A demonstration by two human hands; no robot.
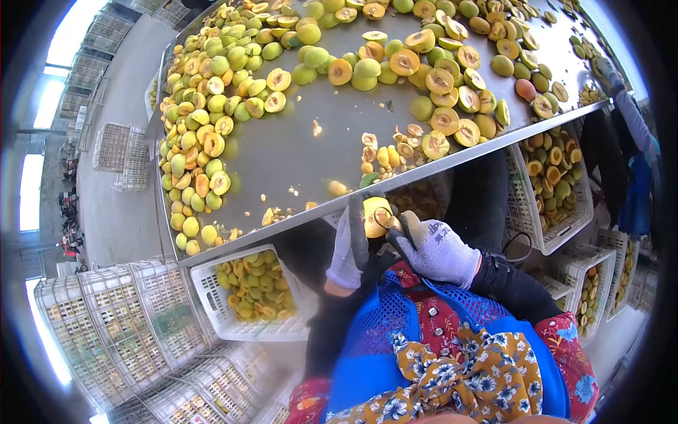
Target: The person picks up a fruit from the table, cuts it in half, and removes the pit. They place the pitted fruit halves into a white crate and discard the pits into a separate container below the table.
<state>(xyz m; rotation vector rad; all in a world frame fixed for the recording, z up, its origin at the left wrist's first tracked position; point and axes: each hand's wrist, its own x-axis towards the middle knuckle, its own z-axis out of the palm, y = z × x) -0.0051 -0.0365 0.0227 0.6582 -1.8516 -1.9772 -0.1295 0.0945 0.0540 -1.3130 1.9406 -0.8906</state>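
Just over the metal table's near edge, my left hand [351,244], in a pale glove with dark fingers, holds a yellow halved fruit [375,217], cut face up. My right hand [439,249], in a pale glove with dark fingertips, is closed on a small tool with a dark handle and a curved loop [383,218]. The loop lies against the fruit's cut face. Just beyond my hands, small fruit pieces [385,157] lie on the metal table [296,155].
Many halved fruits [212,106] cover the table's left and far parts. A crate of fruit [212,304] stands below left, another [547,237] below right. Stacked crates [127,304] are at the left. A co-worker's gloved hand [607,74] is at the far right.
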